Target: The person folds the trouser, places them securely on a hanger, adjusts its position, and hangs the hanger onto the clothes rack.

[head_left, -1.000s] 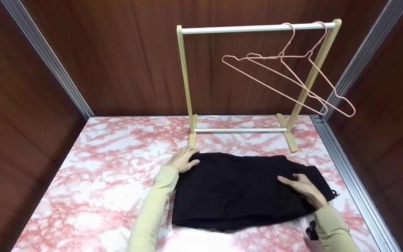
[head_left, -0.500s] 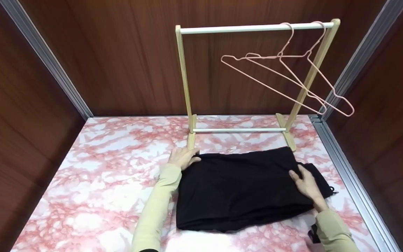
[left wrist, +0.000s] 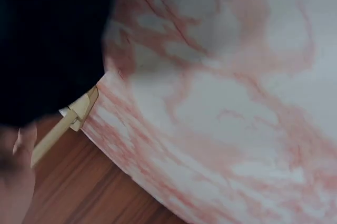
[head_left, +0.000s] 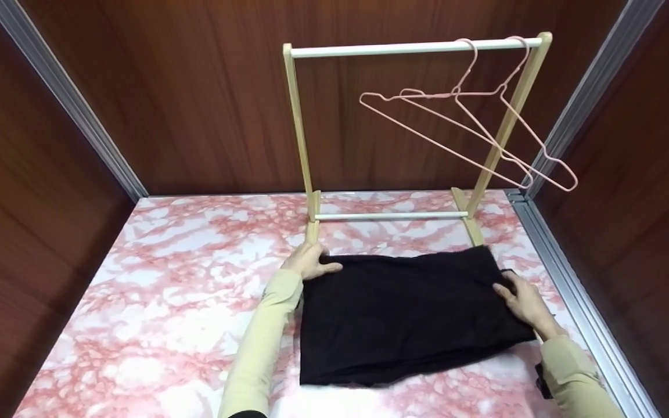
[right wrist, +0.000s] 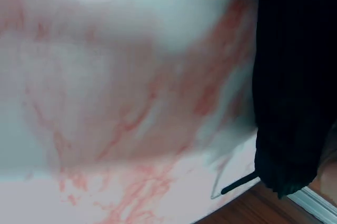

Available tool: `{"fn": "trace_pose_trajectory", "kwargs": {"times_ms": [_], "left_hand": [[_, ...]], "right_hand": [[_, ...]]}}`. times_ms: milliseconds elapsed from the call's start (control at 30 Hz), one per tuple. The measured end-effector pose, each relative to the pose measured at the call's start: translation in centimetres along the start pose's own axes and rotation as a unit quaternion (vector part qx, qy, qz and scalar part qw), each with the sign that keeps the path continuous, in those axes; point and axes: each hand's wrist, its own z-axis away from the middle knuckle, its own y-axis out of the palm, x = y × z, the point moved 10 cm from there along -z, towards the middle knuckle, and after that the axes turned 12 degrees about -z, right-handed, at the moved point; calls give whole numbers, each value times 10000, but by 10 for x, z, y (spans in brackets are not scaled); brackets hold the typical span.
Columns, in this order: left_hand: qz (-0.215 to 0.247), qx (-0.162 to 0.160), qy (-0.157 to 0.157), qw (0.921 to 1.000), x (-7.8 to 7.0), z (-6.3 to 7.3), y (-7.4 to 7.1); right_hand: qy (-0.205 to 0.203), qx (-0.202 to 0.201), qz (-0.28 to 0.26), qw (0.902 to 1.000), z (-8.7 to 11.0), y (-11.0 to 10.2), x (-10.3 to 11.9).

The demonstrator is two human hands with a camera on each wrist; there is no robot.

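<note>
A black garment (head_left: 410, 313) lies folded into a rough rectangle on the table; its exact kind is unclear. My left hand (head_left: 307, 261) grips its far left corner, thumb on top and fingers at the edge. At the right side my right hand (head_left: 525, 297) holds the folded edge, its thumb on the upper layer. In the right wrist view the garment (right wrist: 295, 77) has a gathered end, and a dark cord (right wrist: 239, 183) sticks out of it. Dark cloth (left wrist: 47, 40) fills the upper left of the left wrist view, hiding most of the left fingers.
Behind the garment stands a wooden rack (head_left: 299, 133) with a white rail (head_left: 369, 51). Two pink wire hangers (head_left: 445, 149) hang at the rail's right end. The pink-and-white marbled table (head_left: 154, 325) is walled by dark wood panels (head_left: 212, 116) with metal corner strips.
The right hand has moved right, drawing the upper layer over the part that stuck out there. The left hand and the garment's left edge have shifted slightly right. The view has turned a little.
</note>
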Motion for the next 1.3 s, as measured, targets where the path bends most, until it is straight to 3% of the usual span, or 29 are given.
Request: {"fn": "trace_pose_trajectory", "kwargs": {"times_ms": [100, 167, 267, 367, 500, 633, 733, 967, 1067, 1167, 1300], "left_hand": [[615, 271, 122, 9977, 3, 4, 6], [793, 329, 223, 9961, 4, 6, 8], [790, 207, 342, 9961, 4, 8, 7], [445, -73, 325, 9985, 6, 8, 3], [-375, -531, 105, 9978, 6, 6, -2], [-1124, -1003, -2, 9886, -1, 4, -7], [-1379, -1299, -67, 9819, -8, 1, -10], [-1785, -1587, -436, 9701, -16, -4, -13], [-1787, -1393, -597, 9722, -13, -5, -8], [-1436, -919, -619, 9834, -7, -7, 0], [-706, -177, -548, 9958, 1, -5, 10]], "right_hand": [[585, 139, 59, 9982, 3, 4, -9], [876, 157, 114, 9960, 6, 7, -13], [911, -42, 212, 9956, 9, 8, -12], [593, -450, 256, 9969, 13, 4, -6], [174, -932, 194, 9953, 17, -8, 1], [-187, -1410, 258, 9895, 18, -30, 7], [-334, -1634, 381, 9853, 19, -41, 6], [-108, -1487, 862, 9851, 27, -37, -16], [223, -1233, 1166, 9852, 30, -30, -27], [704, -776, 1310, 9858, 31, -26, -38], [1116, -677, 829, 9880, 34, -32, -42]]}}
